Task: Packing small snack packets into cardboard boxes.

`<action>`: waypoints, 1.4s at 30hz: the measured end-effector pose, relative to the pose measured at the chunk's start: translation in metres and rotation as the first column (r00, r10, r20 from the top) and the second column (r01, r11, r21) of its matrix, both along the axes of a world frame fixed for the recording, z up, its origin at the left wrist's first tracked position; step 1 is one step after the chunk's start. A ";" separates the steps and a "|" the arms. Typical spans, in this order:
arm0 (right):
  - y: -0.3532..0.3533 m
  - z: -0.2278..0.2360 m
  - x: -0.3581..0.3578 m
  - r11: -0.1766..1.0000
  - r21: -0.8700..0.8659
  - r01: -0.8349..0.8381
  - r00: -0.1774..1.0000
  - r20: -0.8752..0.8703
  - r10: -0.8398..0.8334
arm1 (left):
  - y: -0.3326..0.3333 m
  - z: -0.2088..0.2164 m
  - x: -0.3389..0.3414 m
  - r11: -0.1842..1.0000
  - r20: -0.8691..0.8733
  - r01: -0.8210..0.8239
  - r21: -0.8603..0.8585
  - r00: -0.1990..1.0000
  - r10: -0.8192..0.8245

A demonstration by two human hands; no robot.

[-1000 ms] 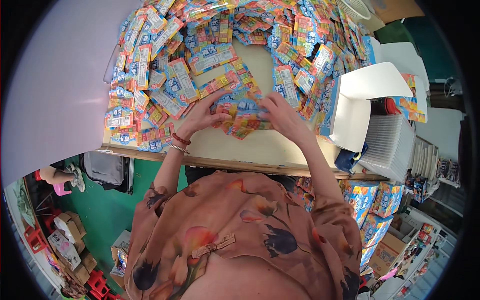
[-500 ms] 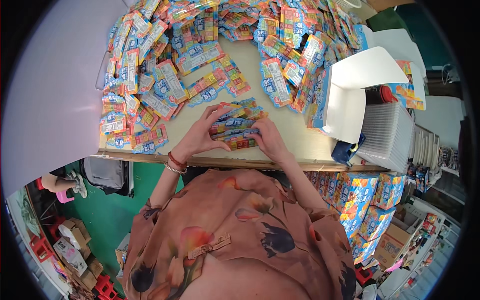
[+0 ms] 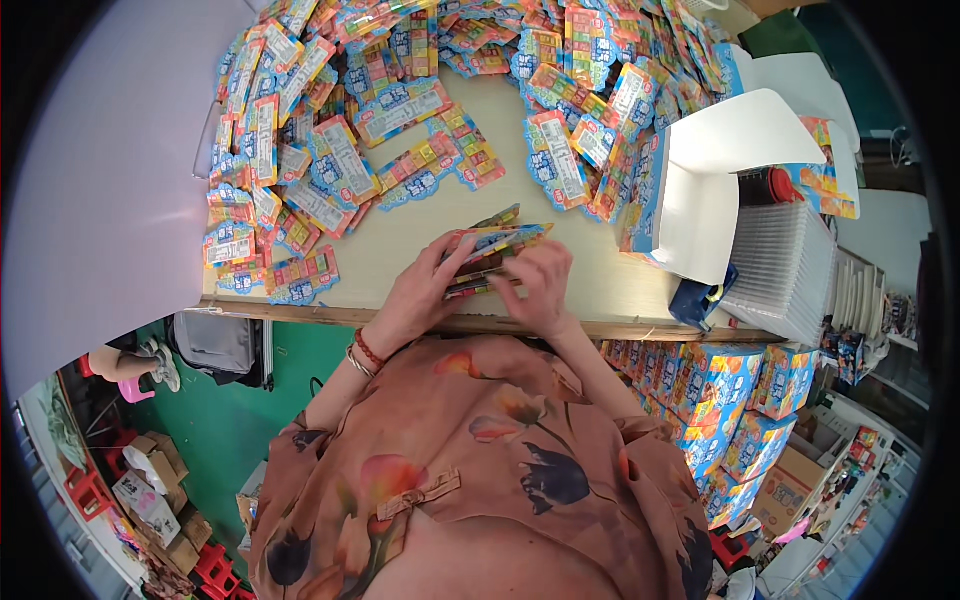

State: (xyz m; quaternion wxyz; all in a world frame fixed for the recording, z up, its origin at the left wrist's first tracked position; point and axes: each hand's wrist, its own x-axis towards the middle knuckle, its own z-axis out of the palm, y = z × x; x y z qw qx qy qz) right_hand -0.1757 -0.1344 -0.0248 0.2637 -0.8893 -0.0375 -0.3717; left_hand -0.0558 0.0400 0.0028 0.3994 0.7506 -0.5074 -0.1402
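The fingers of the left hand (image 3: pixel 422 295) curl around the near left end of a small stack of flat, colourful printed packets (image 3: pixel 490 255), thumb on top and the rest tucked beneath, so the grip is closed on the stack. The fingers of the right hand (image 3: pixel 540 285) press down over the stack's right end, clenched on the same packets; the stack lies between the two hands, its far edge sticking out past the fingertips toward 12 o'clock. A red bead bracelet and a metal bangle (image 3: pixel 365 352) circle the left wrist.

The stack is held just above the bare front strip of the pale wooden table (image 3: pixel 610 290), close to its near edge. From 10 o'clock round to 1 o'clock of the hands, a broad heap of loose blue, orange and yellow packets (image 3: pixel 400 110) covers the far part of the table, well apart from the held stack. At 2 o'clock stands an open white cardboard box (image 3: pixel 705 190) with its flap raised, and just beyond it at 3 o'clock a pile of clear ribbed plastic trays (image 3: pixel 785 270). At 4 o'clock, below the table's edge, stacked blue and orange printed cartons (image 3: pixel 720 390) sit on the floor.
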 end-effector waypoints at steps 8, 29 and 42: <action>-0.058 0.053 0.018 0.938 0.265 -0.225 0.912 -0.281 0.299 | 0.003 -0.005 -0.002 0.998 -0.102 -0.027 0.064 0.994 0.034; -0.100 -0.011 0.053 0.563 0.818 0.119 0.598 -0.511 0.617 | -0.016 -0.008 0.019 0.929 0.374 -0.368 0.038 0.868 0.328; -0.075 -0.006 -0.024 0.418 0.864 0.280 0.805 -0.449 0.388 | -0.019 -0.014 0.042 0.988 0.133 -0.109 0.111 0.987 0.094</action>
